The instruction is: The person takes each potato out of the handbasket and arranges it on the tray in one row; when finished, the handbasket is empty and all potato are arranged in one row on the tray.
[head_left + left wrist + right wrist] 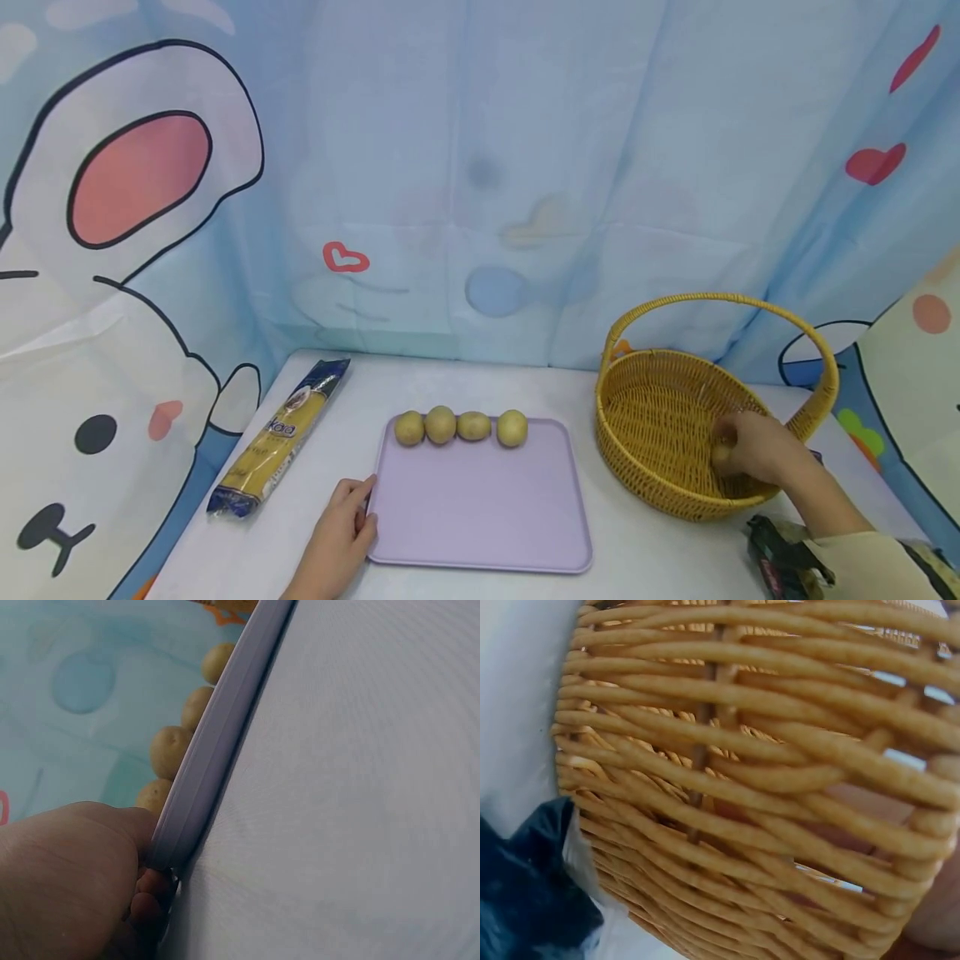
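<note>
My left hand (335,537) grips the left edge of a lilac tray (480,508), fingers at its rim. Along the tray's far edge several potatoes (440,425) sit in a row; the left wrist view shows these potatoes (170,752) beyond the tray wall (214,742). My right hand (757,446) reaches down inside a yellow wicker basket (652,417) on the right, its fingers curled round a potato (722,457) that is partly hidden. In the right wrist view the woven basket side (742,765) covers most of that hand.
A packet of spaghetti (277,437) lies slanted at the left of the white table (622,550). Beside the basket, near my right forearm, is a dark crinkled package (783,558). The basket's tall handle (712,297) arches over it. A printed curtain (465,167) hangs behind.
</note>
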Demonstrator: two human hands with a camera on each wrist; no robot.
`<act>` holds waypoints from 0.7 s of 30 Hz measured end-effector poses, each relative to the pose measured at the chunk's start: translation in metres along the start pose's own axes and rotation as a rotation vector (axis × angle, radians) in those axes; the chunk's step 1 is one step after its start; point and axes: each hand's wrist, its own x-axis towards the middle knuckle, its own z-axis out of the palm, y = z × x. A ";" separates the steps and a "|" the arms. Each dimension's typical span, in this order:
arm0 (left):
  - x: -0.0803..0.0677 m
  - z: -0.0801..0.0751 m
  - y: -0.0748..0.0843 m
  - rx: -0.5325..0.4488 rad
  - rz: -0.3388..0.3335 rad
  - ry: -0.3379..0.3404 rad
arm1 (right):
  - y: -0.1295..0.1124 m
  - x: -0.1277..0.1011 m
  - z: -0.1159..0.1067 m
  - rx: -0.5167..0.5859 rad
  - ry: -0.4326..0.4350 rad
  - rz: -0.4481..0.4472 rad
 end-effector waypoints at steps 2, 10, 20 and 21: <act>0.000 0.000 -0.001 0.005 0.007 0.004 | -0.001 -0.001 0.001 -0.015 -0.014 -0.013; 0.000 0.002 -0.004 0.000 0.039 0.024 | -0.004 -0.004 0.005 -0.070 -0.065 -0.032; 0.001 0.002 -0.004 0.011 0.031 0.011 | -0.009 -0.006 0.005 -0.040 -0.028 -0.031; 0.001 0.003 -0.005 0.014 0.027 0.012 | -0.011 -0.006 0.005 -0.041 -0.018 -0.034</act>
